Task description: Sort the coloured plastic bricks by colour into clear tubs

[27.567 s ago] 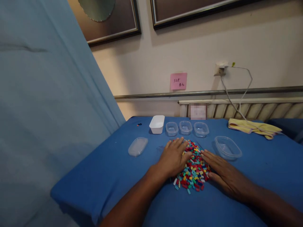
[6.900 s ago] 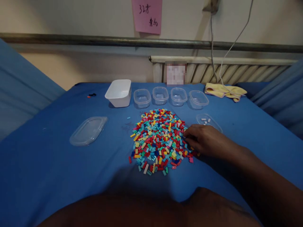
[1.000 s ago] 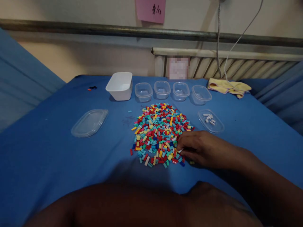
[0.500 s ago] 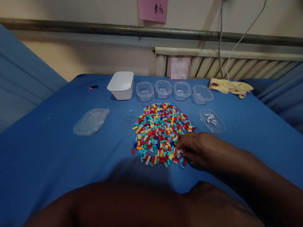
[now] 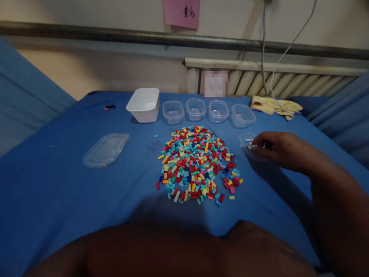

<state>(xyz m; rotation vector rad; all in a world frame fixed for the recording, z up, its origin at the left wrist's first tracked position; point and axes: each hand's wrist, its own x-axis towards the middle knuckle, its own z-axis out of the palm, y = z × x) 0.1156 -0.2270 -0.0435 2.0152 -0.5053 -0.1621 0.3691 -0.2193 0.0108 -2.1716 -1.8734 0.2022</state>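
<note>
My right hand [image 5: 273, 148] is over a small clear lid [image 5: 243, 138] on the right, with thumb and forefinger pinched on a white toy brick [image 5: 254, 146] at their tips. A few other white bricks [image 5: 248, 140] lie on that lid, partly covered by my fingers. To the left of this hand spreads a large heap of small toy bricks [image 5: 196, 157] in red, yellow, blue, green and other colours. My left forearm crosses the bottom of the view, in shadow. My left hand [image 5: 253, 246] rests near the front edge, and its fingers cannot be made out.
A white tub [image 5: 143, 111] and several clear containers [image 5: 173, 112] stand in a row behind the heap. A larger clear lid [image 5: 106, 151] lies at left on the blue cloth [image 5: 72, 200]. A yellow cloth [image 5: 275, 105], a hanging cable and a radiator [image 5: 245, 63] are at the back right.
My right hand has moved from the right side of the brick heap, up and right, to the small lid with white bricks. The left arm has stayed in place.
</note>
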